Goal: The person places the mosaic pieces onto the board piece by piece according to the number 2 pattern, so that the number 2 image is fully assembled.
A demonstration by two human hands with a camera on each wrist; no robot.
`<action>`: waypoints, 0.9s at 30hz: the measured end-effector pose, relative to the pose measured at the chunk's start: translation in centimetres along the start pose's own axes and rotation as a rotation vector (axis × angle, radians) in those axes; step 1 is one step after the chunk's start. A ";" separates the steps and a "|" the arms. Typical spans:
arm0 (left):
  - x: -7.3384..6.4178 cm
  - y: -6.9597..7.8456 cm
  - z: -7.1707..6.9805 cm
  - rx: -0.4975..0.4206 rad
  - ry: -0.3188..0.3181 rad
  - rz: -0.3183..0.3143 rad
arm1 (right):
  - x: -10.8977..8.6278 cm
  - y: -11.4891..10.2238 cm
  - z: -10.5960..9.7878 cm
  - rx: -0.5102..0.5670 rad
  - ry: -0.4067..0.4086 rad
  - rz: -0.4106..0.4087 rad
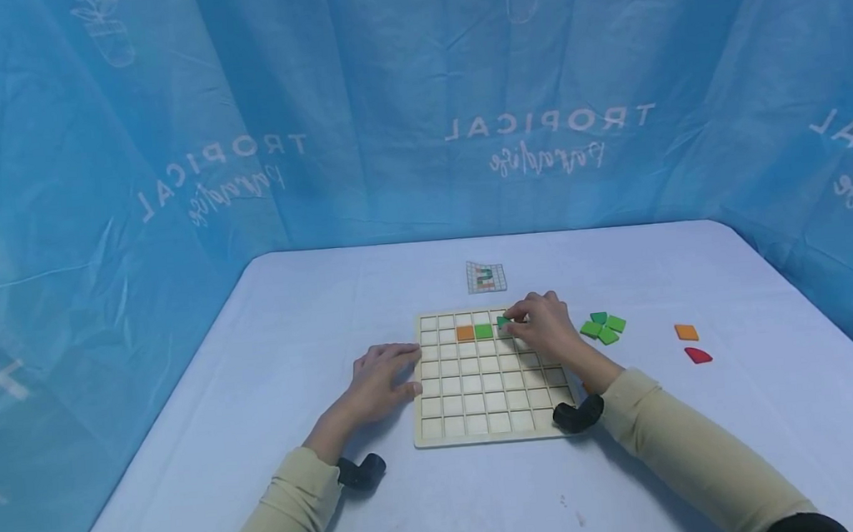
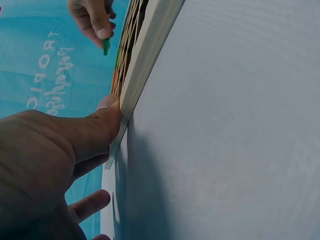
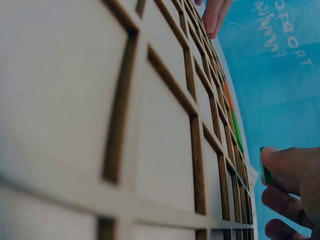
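Note:
A pale wooden grid board [image 1: 475,402] lies on the table. My left hand [image 1: 385,382] rests at its left edge, the thumb [image 2: 107,117] and fingertips against the rim and the fingers fairly straight. Above the upper rows, my right hand [image 1: 547,327] pinches a dark green tile [image 3: 265,165] between thumb and fingers, lifted off the grid. An orange square tile [image 1: 465,333] and a light green square tile [image 1: 483,331] sit side by side in the second row, left of the held tile. The held tile's full outline is partly hidden by the fingers.
Right of the board lies a cluster of green tiles [image 1: 608,335]. Farther right are an orange tile [image 1: 687,332] and a red rounded tile [image 1: 698,355]. A small pattern card [image 1: 486,277] lies behind the board. A blue printed curtain [image 1: 383,94] surrounds the white table [image 1: 309,308].

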State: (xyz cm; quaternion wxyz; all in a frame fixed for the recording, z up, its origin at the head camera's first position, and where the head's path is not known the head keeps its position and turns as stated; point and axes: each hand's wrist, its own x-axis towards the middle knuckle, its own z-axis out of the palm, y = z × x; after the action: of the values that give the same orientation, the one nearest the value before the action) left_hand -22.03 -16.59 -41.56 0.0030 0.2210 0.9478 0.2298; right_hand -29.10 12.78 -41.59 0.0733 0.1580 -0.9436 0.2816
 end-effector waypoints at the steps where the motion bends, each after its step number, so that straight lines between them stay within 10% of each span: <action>1: 0.0 0.0 0.0 0.000 -0.001 -0.001 | 0.1 0.0 0.0 -0.006 -0.005 0.001; 27: 0.0 0.1 0.0 -0.012 -0.005 -0.007 | 0.1 0.0 0.8 -0.064 -0.028 -0.050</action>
State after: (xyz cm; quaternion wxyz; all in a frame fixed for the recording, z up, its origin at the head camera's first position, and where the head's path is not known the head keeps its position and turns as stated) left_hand -21.96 -16.49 -41.49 0.0074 0.2183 0.9471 0.2351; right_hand -29.25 12.34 -42.21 0.0723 0.1831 -0.9487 0.2474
